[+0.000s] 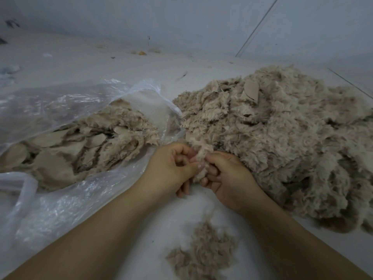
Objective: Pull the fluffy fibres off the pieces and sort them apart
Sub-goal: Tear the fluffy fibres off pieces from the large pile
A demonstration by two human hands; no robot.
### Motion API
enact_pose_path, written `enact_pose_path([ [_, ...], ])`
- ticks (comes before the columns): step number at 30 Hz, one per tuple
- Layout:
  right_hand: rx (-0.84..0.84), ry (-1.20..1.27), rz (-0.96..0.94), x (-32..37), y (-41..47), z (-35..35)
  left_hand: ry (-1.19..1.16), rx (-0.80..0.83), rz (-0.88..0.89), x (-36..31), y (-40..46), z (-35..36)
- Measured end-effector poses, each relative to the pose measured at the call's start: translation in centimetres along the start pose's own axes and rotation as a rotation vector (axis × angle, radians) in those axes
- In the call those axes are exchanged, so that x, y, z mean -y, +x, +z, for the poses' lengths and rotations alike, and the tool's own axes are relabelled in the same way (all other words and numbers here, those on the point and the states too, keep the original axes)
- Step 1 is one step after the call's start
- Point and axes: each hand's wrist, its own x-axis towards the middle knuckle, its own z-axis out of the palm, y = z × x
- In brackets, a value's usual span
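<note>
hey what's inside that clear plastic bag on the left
The clear plastic bag holds tan furry pieces, many lying smooth backing up with fluffy edges. Anything lying beneath that top layer is covered, as is the bag's far end behind crumpled plastic.

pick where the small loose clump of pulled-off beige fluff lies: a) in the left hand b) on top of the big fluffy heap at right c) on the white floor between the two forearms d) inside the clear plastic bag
c: the small loose clump of beige fluff lies on the bare white floor between the forearms, apart from the clear plastic bag and the big heap.
</note>
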Motion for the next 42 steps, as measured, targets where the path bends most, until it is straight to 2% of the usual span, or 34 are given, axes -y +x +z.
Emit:
enact_pose_path([
  [3,0.044,-0.042,-0.051,-0.14,-0.19,0.05,0.054,0.078,-0.019,-0.28,-0.26,0.17],
  [8,0.073,-0.083,-0.074,0.08,-0.33,0.03,0.114,0.024,-0.044,-0.24,-0.13,0.25],
  [13,-0.026,0.003,-0.021,0.26,-0.18,0.31,0.111,-0.059,-0.129,-0.46,0.18,0.19],
  [16,-0.06,0.082,-0.007,0.16,-0.02,0.2,0.027,-0.086,-0.158,-0.36,0.29,-0.05],
  [20,0.009,0.029,0.005,0.23,-0.17,0.21,0.059,-0.046,-0.045,-0.13,0.04,0.15],
  [26,0.002,-0.003,0.024,0.17,-0.25,0.23,0.046,-0.165,0.013,0.08,0.22,0.04],
  [30,0.027,0.038,0.011,0.33,-0.26,0.15,0.015,-0.184,0.031,-0.17,0.09,0.08],
  [32,0.054,0.056,0.014,0.32,-0.36,0.04,0.075,-0.172,0.085,-0.24,-0.19,0.29],
  [36,0.114,-0.091,-0.032,0.21,-0.56,0.01,0.249,-0.201,0.207,-0.21,-0.43,0.65],
  [39,0.086,-0.089,-0.016,0.22,-0.38,-0.08,0.182,-0.229,0.167,-0.08,-0.16,0.36],
  [42,0.082,-0.109,-0.021,0.04,-0.31,-0.33,0.095,-0.173,0.087,-0.24,-0.19,0.43],
])
